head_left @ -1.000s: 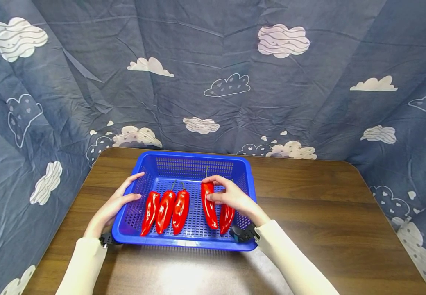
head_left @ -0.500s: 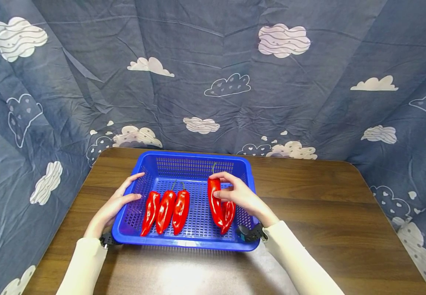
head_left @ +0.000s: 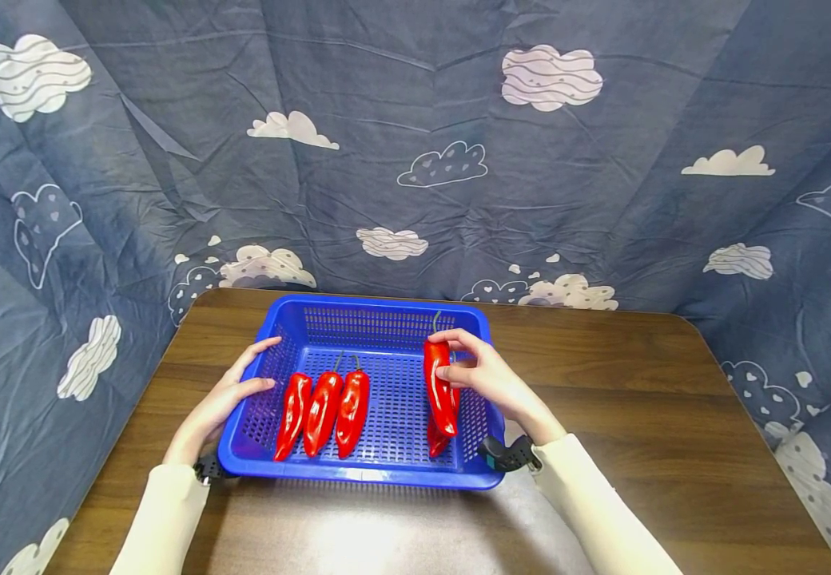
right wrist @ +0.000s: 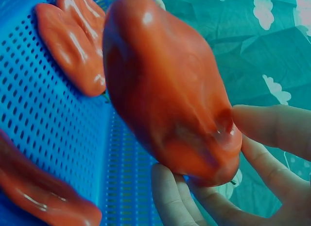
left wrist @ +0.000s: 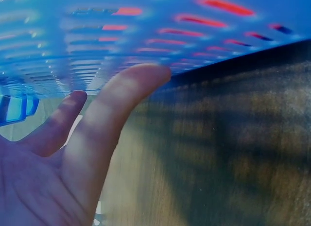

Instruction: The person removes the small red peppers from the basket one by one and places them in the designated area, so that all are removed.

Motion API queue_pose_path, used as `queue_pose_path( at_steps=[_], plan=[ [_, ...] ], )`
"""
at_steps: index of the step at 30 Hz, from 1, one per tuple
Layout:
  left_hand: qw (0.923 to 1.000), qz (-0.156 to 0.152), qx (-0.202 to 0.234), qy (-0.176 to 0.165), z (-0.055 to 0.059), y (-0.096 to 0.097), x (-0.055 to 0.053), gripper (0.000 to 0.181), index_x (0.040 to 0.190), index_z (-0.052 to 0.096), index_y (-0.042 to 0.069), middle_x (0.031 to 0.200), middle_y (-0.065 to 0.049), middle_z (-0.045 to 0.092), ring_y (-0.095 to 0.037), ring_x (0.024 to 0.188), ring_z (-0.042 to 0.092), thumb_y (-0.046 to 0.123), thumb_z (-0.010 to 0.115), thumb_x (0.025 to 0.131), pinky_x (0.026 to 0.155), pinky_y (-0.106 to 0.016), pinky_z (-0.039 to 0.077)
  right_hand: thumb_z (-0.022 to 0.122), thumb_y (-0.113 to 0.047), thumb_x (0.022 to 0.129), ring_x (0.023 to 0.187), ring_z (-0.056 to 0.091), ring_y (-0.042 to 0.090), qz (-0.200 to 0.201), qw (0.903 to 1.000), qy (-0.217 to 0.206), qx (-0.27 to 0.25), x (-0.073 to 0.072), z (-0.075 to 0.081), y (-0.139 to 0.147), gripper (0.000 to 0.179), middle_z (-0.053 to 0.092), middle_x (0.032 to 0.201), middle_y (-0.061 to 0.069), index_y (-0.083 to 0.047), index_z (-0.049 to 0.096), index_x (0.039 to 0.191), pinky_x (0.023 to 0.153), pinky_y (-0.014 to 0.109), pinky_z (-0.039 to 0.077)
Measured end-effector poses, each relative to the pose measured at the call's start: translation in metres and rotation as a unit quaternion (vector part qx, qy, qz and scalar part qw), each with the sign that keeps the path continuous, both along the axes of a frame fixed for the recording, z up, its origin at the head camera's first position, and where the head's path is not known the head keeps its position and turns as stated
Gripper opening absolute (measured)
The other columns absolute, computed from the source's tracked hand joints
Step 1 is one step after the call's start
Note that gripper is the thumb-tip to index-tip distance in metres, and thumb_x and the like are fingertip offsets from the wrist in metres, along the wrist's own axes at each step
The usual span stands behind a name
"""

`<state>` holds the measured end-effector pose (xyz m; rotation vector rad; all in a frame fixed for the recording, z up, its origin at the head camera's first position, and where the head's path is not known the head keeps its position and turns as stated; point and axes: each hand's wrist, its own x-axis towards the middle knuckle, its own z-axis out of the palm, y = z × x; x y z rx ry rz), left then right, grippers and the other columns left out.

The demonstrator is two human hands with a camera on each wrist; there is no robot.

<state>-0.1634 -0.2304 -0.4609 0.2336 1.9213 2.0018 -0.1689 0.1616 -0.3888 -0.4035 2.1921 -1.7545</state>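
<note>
My right hand (head_left: pixel 491 375) pinches a long red pepper (head_left: pixel 439 395) by its stem end, with thumb and fingers on opposite sides in the right wrist view. The held pepper (right wrist: pixel 170 90) slants above another red pepper (head_left: pixel 437 446), mostly hidden under it in the head view. Both are on the right side of a blue slotted basket (head_left: pixel 379 477). My left hand (head_left: pixel 221 399) rests at the basket's left side, thumb and index finger spread and fairly straight. Through the left wrist view, the thumb (left wrist: pixel 112 104) lies against the slotted wall (left wrist: pixel 146 31).
Three more red peppers lie side by side on the left of the basket: one leftmost pepper (head_left: pixel 292 417), one middle pepper (head_left: pixel 323 414) and one right pepper (head_left: pixel 353 414). The basket stands on a brown wooden table (head_left: pixel 638 415). A dark cloud-patterned curtain (head_left: pixel 358 88) hangs behind.
My right hand has carried the held pepper to the right, from beside the rightmost pepper to over it. The left hand, the basket and the three left peppers have stayed put.
</note>
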Motion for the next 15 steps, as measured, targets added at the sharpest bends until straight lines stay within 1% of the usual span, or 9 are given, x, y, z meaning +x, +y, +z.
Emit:
queue_pose_path(
  at_steps=[4,11,15],
  plan=[
    [1.0000,0.002,-0.003,0.001,0.000,0.000,0.000,0.064,0.150,0.023,0.023,0.147,-0.026,0.022,-0.038,0.112,0.049,0.004,0.048,0.095,0.083,-0.049,0.050,0.060,0.000,0.087,0.084,0.065,0.027,-0.008,1.0000,0.006,-0.001,0.001,0.000,0.005,0.042,0.048,0.124,0.027,0.000,0.052,0.128,0.076,0.041,0.054],
    [1.0000,0.001,-0.005,0.006,-0.001,0.001,0.000,0.064,0.151,0.023,0.022,0.147,-0.026,0.021,-0.040,0.115,0.047,0.004,0.048,0.095,0.084,-0.048,0.050,0.061,0.000,0.088,0.087,0.064,0.026,-0.016,0.9998,0.006,-0.007,0.003,0.000,0.017,0.043,0.049,0.124,0.026,0.001,0.050,0.129,0.076,0.037,0.054],
    [0.9999,0.001,-0.009,0.009,-0.001,0.001,0.000,0.064,0.151,0.022,0.021,0.147,-0.025,0.021,-0.039,0.115,0.047,0.004,0.048,0.095,0.084,-0.048,0.050,0.062,-0.001,0.088,0.091,0.063,0.028,-0.027,0.9996,0.005,-0.001,0.003,0.001,0.025,0.044,0.048,0.126,0.027,0.000,0.049,0.130,0.078,0.039,0.054]
  ],
)
